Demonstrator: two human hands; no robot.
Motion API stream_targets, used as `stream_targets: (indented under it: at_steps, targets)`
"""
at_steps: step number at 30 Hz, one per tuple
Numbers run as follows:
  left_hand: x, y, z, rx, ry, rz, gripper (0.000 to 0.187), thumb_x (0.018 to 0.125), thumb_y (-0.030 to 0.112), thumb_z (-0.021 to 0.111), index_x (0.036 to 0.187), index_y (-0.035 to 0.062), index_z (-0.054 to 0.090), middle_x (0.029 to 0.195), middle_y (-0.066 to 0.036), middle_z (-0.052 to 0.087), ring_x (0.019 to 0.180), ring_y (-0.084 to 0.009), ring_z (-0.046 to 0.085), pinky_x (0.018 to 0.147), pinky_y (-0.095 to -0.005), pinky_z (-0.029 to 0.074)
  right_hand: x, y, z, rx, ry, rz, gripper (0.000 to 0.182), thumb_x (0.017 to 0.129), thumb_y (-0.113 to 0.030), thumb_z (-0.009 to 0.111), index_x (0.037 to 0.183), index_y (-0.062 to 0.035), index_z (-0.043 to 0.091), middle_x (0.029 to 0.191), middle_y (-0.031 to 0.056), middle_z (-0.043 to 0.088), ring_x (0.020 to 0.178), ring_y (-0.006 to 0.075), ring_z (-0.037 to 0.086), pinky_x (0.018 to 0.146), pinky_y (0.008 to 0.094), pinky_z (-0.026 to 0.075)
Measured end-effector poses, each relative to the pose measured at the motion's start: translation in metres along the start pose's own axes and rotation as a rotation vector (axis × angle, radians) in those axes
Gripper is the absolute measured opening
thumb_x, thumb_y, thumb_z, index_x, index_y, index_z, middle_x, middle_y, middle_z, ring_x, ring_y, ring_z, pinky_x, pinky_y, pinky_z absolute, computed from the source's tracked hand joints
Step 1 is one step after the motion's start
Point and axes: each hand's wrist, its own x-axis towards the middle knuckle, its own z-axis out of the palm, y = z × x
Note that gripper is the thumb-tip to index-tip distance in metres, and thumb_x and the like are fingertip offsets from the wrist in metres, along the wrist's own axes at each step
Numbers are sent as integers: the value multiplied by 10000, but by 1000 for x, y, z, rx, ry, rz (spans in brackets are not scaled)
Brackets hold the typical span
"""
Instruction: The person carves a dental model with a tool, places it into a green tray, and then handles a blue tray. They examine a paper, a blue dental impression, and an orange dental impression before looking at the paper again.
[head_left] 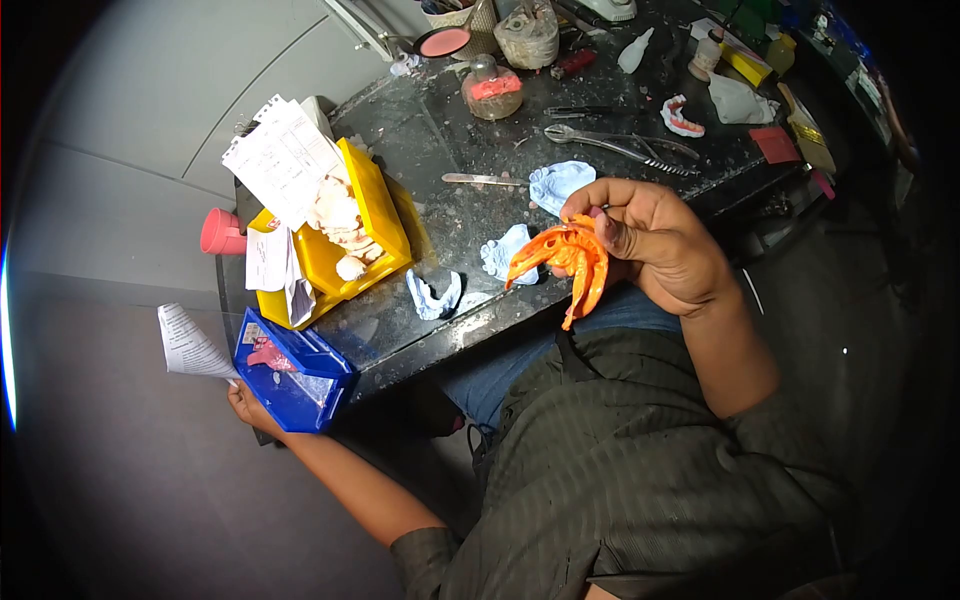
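Between the thumb and fingers of my right hand (660,245) is an orange dental impression (568,255), held above the table's front edge. Just behind it lie a pale blue plaster dental model (508,252) and another pale blue cast (560,186). My left hand (258,408) grips the outer side of a blue plastic bin (290,398) at the table's left corner; its fingers are partly hidden. A pink piece (268,356) lies inside that bin. A curled printed paper (194,345) sticks out beside the left fingers. Further along the edge sits a U-shaped pale cast (434,296).
A yellow bin (385,225) with papers and casts stands at the left, beside a pink cup (222,232). Toward the back are a spatula (484,180), pliers (610,145), a glass burner (492,98), and a denture model (682,118).
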Motion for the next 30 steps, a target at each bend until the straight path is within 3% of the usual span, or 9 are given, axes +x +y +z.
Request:
stream_targets:
  at_steps: [16,19,22,24,30]
  targets:
    - [-1,2,1,9,11,0,234,962,152,538,1126,-14,523,1034,-230,641,842,-313,703,744,-448,629,1,-3,3,29,-99,-46,269,982,-83,624,1205,61,580,1058,114,685,964,145,683,829,293,597]
    - [-4,5,5,-40,3,-27,179,997,169,580,1065,12,531,1002,-165,655,830,-244,695,748,-385,610,1,-6,6,46,-120,-20,278,982,-62,613,1230,57,570,1095,117,669,999,154,676,861,313,601]
    - [-2,3,3,-44,-9,-36,187,1001,179,579,1064,10,531,995,-171,659,827,-253,700,750,-385,613,0,-7,10,45,-142,-34,308,980,-43,601,1267,59,549,1151,128,645,1044,175,668,897,339,601]
    - [1,1,1,-9,6,-9,238,983,153,526,1144,-21,517,1045,-238,643,852,-319,705,750,-456,630,-2,-11,12,54,-172,12,345,970,-33,601,1294,64,532,1184,139,626,1078,197,661,907,357,601]
    - [0,1,2,-8,-3,-12,227,986,142,518,1150,-16,520,1051,-248,651,854,-329,708,754,-462,628,-4,-14,14,-24,-165,0,389,949,-34,629,1307,73,521,1159,151,643,1082,209,664,906,365,603]
